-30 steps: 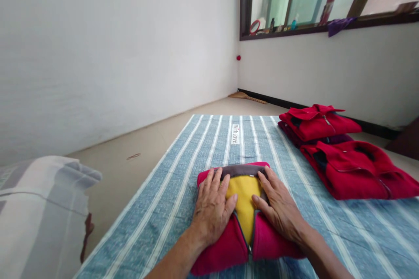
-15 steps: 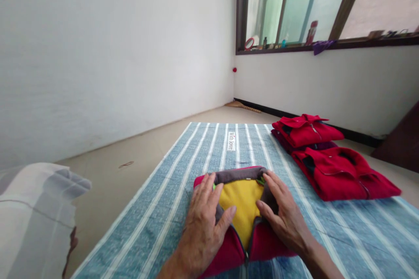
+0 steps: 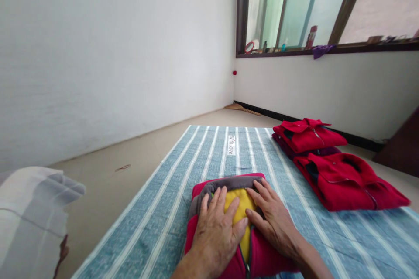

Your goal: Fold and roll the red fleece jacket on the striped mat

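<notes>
A folded magenta jacket [image 3: 265,259] with a grey collar and yellow lining lies on a blue striped mat [image 3: 170,222] in front of me. My left hand [image 3: 216,231] lies flat on its left half, fingers spread over the collar and the yellow lining. Beside it, my right hand [image 3: 273,222] rests flat on the right half, fingers stretched toward the collar. The two hands almost touch over the zip. Neither hand grips anything.
Two stacks of folded red jackets [image 3: 343,178] sit on the mat's right side. A white pillow [image 3: 29,213] lies at the left on the floor. A white wall runs along the left; a window sill [image 3: 310,48] with small bottles is at the back.
Both hands have slid inward over the jacket's front, covering more of the yellow lining. The grey collar now shows more at the left. The camera has shifted slightly.
</notes>
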A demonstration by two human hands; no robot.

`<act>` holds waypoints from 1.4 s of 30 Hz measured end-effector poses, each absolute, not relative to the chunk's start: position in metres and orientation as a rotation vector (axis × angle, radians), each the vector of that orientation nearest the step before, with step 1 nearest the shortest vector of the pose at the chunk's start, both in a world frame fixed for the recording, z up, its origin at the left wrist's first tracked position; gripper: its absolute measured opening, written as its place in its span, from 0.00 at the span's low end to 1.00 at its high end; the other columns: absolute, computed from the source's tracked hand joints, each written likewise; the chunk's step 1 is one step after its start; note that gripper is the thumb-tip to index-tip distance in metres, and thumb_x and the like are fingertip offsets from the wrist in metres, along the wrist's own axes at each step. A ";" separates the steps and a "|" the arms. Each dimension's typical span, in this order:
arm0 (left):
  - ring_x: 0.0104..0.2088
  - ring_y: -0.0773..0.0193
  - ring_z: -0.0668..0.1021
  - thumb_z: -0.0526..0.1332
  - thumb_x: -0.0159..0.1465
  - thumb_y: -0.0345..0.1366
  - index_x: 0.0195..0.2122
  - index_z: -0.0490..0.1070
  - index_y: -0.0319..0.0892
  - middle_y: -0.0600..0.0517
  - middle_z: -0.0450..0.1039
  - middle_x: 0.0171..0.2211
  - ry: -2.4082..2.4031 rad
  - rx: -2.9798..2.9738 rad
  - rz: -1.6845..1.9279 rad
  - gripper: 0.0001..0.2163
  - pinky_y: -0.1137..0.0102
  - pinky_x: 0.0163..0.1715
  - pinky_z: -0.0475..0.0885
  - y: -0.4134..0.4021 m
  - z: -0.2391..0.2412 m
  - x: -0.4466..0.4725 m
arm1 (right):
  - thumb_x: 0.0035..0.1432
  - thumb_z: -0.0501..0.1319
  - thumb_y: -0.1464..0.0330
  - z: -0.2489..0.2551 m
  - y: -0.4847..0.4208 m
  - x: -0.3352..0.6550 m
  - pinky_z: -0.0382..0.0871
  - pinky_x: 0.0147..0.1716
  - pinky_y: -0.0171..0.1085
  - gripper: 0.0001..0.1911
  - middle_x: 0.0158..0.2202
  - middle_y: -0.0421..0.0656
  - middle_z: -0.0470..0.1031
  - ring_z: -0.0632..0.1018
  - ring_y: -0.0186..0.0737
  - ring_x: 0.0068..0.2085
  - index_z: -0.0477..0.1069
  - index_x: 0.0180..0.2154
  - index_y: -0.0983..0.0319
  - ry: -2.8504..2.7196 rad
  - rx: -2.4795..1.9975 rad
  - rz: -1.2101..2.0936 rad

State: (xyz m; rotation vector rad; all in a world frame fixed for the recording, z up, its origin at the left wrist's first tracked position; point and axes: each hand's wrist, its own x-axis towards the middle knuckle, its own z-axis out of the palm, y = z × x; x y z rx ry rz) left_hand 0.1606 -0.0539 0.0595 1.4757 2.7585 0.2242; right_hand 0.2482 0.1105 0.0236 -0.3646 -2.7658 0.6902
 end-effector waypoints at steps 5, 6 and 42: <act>0.62 0.48 0.61 0.51 0.66 0.49 0.57 0.66 0.45 0.41 0.60 0.61 2.777 1.485 0.385 0.23 0.45 0.60 0.51 -0.057 0.062 0.166 | 0.59 0.54 0.52 0.023 0.110 0.250 0.49 0.63 0.51 0.29 0.64 0.45 0.57 0.50 0.51 0.66 0.65 0.58 0.58 -2.728 -0.388 0.742; 0.61 0.49 0.62 0.52 0.65 0.49 0.56 0.68 0.44 0.42 0.61 0.61 2.777 1.487 0.451 0.22 0.46 0.61 0.52 -0.058 0.064 0.165 | 0.59 0.54 0.52 0.023 0.110 0.250 0.49 0.63 0.50 0.29 0.64 0.45 0.57 0.50 0.51 0.66 0.66 0.57 0.58 -2.718 -0.392 0.758; 0.34 0.62 0.76 0.60 0.46 0.33 0.36 0.73 0.37 0.54 0.74 0.29 2.334 1.059 0.886 0.14 0.73 0.34 0.69 -0.051 0.089 0.049 | 0.48 0.63 0.61 0.076 0.129 0.176 0.59 0.32 0.35 0.14 0.36 0.45 0.76 0.73 0.42 0.37 0.76 0.37 0.60 -2.991 -0.165 0.583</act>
